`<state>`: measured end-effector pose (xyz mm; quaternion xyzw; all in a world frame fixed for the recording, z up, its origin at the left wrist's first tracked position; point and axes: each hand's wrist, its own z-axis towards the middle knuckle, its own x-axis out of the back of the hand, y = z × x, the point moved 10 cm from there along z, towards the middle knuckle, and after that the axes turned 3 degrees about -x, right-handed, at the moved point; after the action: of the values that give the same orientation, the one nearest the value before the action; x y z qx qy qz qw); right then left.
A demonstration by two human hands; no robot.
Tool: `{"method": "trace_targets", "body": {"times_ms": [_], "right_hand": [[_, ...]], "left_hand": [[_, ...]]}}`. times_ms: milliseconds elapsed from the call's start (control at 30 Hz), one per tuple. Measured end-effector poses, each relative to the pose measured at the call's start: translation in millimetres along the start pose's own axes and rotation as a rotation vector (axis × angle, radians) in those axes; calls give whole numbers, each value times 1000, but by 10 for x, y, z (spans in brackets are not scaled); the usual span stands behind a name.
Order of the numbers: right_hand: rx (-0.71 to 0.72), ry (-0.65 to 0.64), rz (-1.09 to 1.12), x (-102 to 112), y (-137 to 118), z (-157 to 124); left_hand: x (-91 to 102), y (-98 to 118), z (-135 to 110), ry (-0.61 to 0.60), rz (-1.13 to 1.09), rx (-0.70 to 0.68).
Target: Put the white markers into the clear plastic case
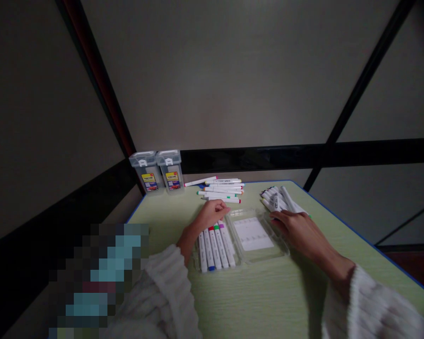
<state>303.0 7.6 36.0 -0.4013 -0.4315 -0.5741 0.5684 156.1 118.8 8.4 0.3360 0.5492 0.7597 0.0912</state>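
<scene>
A clear hinged plastic case [240, 252] lies opened out on the table. Its left half holds a row of white markers [217, 247], with blue, red, green and purple bands showing. My left hand [213, 213] is closed over the top end of this row, fingers curled, and what they grip, if anything, is hidden. In the other half lies a white printed paper [253, 234]. At the right edge of the case, my right hand [298, 230] is closed on a white marker [276, 202] that points up from the fingertips, in front of a marker pile [288, 198].
Farther back lies a loose group of white markers [222, 189] with coloured ends. Two lidded clear boxes [146, 172] with yellow labels stand at the back left corner. The pale green table [247, 301] has a blue edge and meets a grey panelled wall [233, 84].
</scene>
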Motion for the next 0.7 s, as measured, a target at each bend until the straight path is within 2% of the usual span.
{"method": "trace_targets", "body": {"times_ms": [700], "right_hand": [[-82, -53, -63, -74, 150, -16]], "left_hand": [[-2, 48, -19, -8, -14, 10]]}}
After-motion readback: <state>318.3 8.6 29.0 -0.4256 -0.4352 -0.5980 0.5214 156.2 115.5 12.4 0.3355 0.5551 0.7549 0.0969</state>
